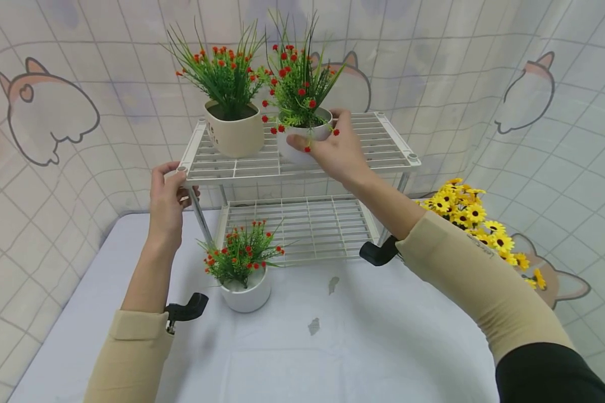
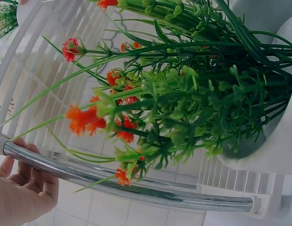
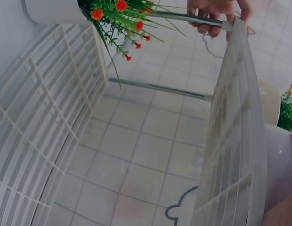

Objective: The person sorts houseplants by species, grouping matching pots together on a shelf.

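Observation:
On the upper tier of a white two-tier wire shelf [image 1: 353,168] stand two potted plants with red flowers. My right hand [image 1: 340,148] grips the white flower pot [image 1: 305,146], thumb on the near side and fingers round its right side. Left of it sits a cream flower pot [image 1: 237,134]. My left hand [image 1: 166,201] holds the front left corner of the shelf; its fingers show by the metal post [image 2: 89,176] in the left wrist view. A third plant in a white pot [image 1: 247,294] stands on the table, before the lower tier.
Yellow flowers [image 1: 474,218] stand to the right, partly behind my right sleeve. A white cloth [image 1: 292,364] with two grey marks covers the table. Behind the shelf hangs a tile-patterned curtain [image 1: 131,84] with cartoon animals. Black wrist cameras [image 1: 186,308] sit at both cuffs.

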Action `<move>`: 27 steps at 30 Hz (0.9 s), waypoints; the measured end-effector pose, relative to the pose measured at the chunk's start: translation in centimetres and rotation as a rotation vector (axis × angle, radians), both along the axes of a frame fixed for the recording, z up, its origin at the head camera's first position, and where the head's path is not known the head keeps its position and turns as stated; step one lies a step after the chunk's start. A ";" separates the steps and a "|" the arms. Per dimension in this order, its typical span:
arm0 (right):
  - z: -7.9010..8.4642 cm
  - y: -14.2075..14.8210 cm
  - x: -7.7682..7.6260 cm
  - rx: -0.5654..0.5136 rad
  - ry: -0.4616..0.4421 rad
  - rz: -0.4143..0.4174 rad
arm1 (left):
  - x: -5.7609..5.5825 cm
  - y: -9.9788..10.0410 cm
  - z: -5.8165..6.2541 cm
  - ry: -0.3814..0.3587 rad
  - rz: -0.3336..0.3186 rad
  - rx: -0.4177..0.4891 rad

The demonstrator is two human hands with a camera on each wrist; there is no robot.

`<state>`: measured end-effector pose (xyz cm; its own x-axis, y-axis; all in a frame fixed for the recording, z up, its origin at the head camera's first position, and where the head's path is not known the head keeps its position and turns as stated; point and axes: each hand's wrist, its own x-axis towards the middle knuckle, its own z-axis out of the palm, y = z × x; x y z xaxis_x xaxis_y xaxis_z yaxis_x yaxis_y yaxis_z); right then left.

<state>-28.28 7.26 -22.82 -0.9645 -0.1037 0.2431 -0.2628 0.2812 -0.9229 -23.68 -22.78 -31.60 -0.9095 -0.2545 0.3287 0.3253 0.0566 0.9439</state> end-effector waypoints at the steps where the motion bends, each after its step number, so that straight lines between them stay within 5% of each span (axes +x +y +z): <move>1: 0.0 0.0 -0.1 0.006 -0.002 0.000 | 0.0 0.0 0.0 0.000 -0.002 0.004; 27: 0.4 -1.4 -3.1 0.054 -0.002 -0.051 | -0.1 0.1 -0.1 0.006 -0.003 0.000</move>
